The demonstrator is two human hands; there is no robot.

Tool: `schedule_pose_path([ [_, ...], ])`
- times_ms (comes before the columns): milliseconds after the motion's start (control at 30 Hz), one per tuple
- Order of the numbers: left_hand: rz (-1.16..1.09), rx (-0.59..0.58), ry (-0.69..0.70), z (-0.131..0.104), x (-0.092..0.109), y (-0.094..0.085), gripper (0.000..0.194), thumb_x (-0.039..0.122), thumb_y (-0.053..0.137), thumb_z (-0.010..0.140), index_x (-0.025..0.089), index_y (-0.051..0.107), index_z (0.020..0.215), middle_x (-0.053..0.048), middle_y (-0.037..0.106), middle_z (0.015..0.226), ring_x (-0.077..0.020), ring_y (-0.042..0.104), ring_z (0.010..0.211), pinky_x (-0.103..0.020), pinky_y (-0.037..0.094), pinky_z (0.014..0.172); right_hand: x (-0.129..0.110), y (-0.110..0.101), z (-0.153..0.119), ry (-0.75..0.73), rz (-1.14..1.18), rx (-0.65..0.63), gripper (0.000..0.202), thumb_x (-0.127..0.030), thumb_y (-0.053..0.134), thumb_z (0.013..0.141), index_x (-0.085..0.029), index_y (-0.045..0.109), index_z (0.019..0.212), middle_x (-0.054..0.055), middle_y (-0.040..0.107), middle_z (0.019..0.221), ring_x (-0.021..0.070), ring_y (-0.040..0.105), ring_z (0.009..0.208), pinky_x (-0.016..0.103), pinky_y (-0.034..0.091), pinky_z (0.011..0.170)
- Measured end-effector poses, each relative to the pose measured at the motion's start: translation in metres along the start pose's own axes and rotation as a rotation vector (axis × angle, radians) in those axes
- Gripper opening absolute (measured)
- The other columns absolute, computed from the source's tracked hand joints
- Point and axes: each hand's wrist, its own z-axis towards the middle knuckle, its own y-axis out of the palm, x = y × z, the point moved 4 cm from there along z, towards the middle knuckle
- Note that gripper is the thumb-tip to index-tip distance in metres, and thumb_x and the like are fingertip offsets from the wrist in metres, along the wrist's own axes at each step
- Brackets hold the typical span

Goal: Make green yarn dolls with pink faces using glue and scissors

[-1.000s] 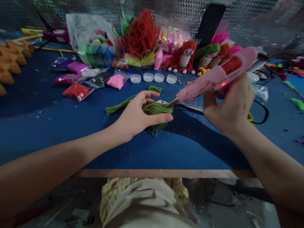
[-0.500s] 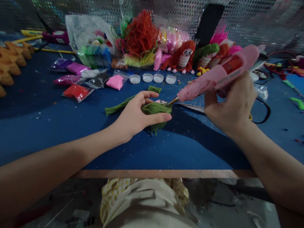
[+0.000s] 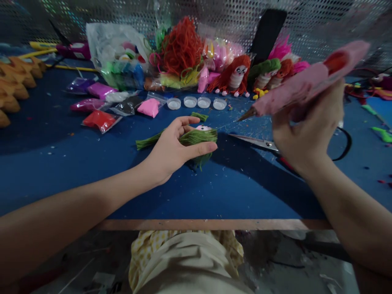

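1. Lifted away since half a second ago, the pink glue gun [image 3: 306, 87] has gone up and to the right; its metal tip, then against the green yarn, now hangs clear in the air, and more of the scissors [image 3: 254, 141] shows beneath.

2. Just above the table's middle, a small doll [image 3: 203, 128] lies under the person's left hand [image 3: 179, 147], with part of a pale face and a dark eye peeking past its green yarn [image 3: 197, 138].

3. That left hand pinches the yarn-covered doll, thumb along the near side, fingers curled at the far side.

4. Green strands [image 3: 149, 141] poke out behind the wrist; whether they join the doll, I can't tell from where I stand. One short green piece [image 3: 200, 116] lies just beyond the fingers.

5. Over on the right, the person's right hand [image 3: 309, 130] wraps round the gun's handle; I can't tell where each finger sits.

6. Below it, the scissors rest on the blue table [image 3: 147, 200], blades pointing towards the doll.

7. Farther back sit four white caps [image 3: 190, 101] in a row, with a red-haired doll [image 3: 237, 77] upright behind them.
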Motion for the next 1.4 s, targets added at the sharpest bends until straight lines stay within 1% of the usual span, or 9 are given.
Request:
schedule_pose_path([
  [133, 0.001, -0.018, 0.046, 0.001, 0.000, -0.001, 0.070, 0.037, 0.096, 0.064, 0.024, 0.059, 0.122, -0.002, 0.065, 0.108, -0.0188, 0.068, 0.099, -0.030, 0.058, 0.082, 0.012, 0.014, 0.010, 0.131, -0.184, -0.093, 0.027, -0.038, 0.063, 0.083, -0.020, 0.057, 0.102, 0.019, 0.067, 0.109, 0.0357, 0.063, 0.107, 0.055, 0.049, 0.094],
  [300, -0.070, -0.107, 0.052, -0.002, 0.005, 0.004, 0.077, 0.030, 0.098, 0.060, 0.025, 0.057, 0.124, -0.002, 0.067, 0.110, -0.0181, 0.070, 0.097, -0.029, 0.059, 0.082, 0.033, 0.036, 0.007, 0.219, -0.241, -0.371, 0.023, -0.039, 0.073, 0.076, -0.019, 0.065, 0.085, 0.016, 0.070, 0.085, 0.0339, 0.065, 0.090, 0.053, 0.051, 0.086],
  [433, -0.085, -0.150, 0.044, -0.006, 0.011, 0.008, 0.078, 0.028, 0.098, 0.059, 0.026, 0.056, 0.124, -0.002, 0.070, 0.107, -0.0206, 0.071, 0.098, -0.029, 0.059, 0.079, -0.003, 0.017, 0.008, -0.030, -0.089, -0.113, 0.031, -0.038, 0.063, 0.089, -0.016, 0.075, 0.108, 0.020, 0.074, 0.109, 0.0352, 0.066, 0.109, 0.058, 0.049, 0.100],
  [533, -0.057, -0.170, 0.045, -0.007, 0.012, 0.009, 0.079, 0.030, 0.099, 0.059, 0.027, 0.056, 0.125, -0.003, 0.070, 0.108, -0.0224, 0.071, 0.101, -0.029, 0.057, 0.076, -0.048, -0.007, 0.000, -0.295, 0.175, 0.056, 0.031, -0.033, 0.054, 0.097, -0.025, 0.077, 0.116, 0.012, 0.074, 0.115, 0.0285, 0.068, 0.109, 0.054, 0.050, 0.102],
  [667, -0.057, -0.192, 0.056, -0.007, 0.011, 0.009, 0.081, 0.028, 0.099, 0.057, 0.027, 0.057, 0.127, -0.002, 0.070, 0.105, -0.0223, 0.071, 0.101, -0.029, 0.057, 0.078, -0.082, -0.021, -0.015, -0.501, 0.233, 0.075, 0.044, -0.037, 0.039, 0.100, -0.043, 0.073, 0.127, 0.001, 0.072, 0.122, 0.0305, 0.063, 0.115, 0.061, 0.044, 0.108],
  [800, -0.050, -0.210, 0.054, -0.008, 0.011, 0.010, 0.082, 0.026, 0.100, 0.056, 0.027, 0.056, 0.126, -0.002, 0.070, 0.103, -0.0216, 0.071, 0.098, -0.029, 0.056, 0.078, -0.086, -0.016, -0.021, -0.534, 0.297, -0.009, 0.050, -0.039, 0.035, 0.102, -0.048, 0.065, 0.140, 0.000, 0.067, 0.130, 0.0308, 0.056, 0.118, 0.056, 0.049, 0.101],
  [1100, -0.094, -0.240, 0.047, -0.008, 0.014, 0.012, 0.080, 0.017, 0.097, 0.057, 0.024, 0.055, 0.123, 0.002, 0.067, 0.095, -0.0147, 0.069, 0.086, -0.025, 0.055, 0.075, -0.092, -0.017, -0.023, -0.591, 0.270, 0.004, 0.053, -0.038, 0.031, 0.103, -0.050, 0.056, 0.148, -0.006, 0.065, 0.132, 0.0264, 0.055, 0.111, 0.051, 0.046, 0.105],
  [1233, -0.094, -0.249, 0.031, -0.008, 0.013, 0.013, 0.080, 0.020, 0.098, 0.056, 0.024, 0.054, 0.123, 0.001, 0.068, 0.098, -0.0164, 0.070, 0.087, -0.027, 0.055, 0.075, -0.089, -0.017, -0.024, -0.494, 0.227, -0.076, 0.050, -0.046, 0.029, 0.102, -0.057, 0.062, 0.137, -0.001, 0.065, 0.123, 0.0299, 0.055, 0.114, 0.055, 0.045, 0.105],
  [1400, -0.076, -0.254, 0.025, -0.008, 0.012, 0.014, 0.080, 0.023, 0.098, 0.056, 0.025, 0.053, 0.123, 0.002, 0.065, 0.096, -0.0167, 0.069, 0.086, -0.028, 0.056, 0.076, -0.087, -0.017, -0.025, -0.469, 0.221, -0.091, 0.055, -0.050, 0.021, 0.103, -0.053, 0.071, 0.127, 0.002, 0.066, 0.121, 0.0306, 0.055, 0.113, 0.057, 0.044, 0.106],
])
